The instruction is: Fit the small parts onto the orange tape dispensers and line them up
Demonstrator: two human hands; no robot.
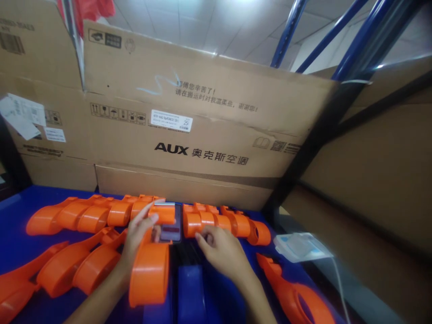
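My left hand (pixel 140 229) is closed around an orange plastic part (pixel 150 274). This part has a wide band-like loop at its lower end and a smaller curved piece at its top. My right hand (pixel 222 252) has its fingers curled in toward the thumb, just in front of a row of similar orange parts (pixel 207 219). Whatever lies between those fingertips, if anything, is hidden. Between the two hands a dark phone-like device (pixel 171 233) is partly covered by the held part. Some thin black pieces (pixel 187 253) lie below it, too dim to name.
More orange parts (pixel 92 218) line the blue tabletop (pixel 20 202) at left, and another (pixel 297 292) lies front right. A large cardboard panel (pixel 209 121) stands behind. At right are a dark rack post (pixel 303 148) and a pale plastic case (pixel 302 246) with a white cable.
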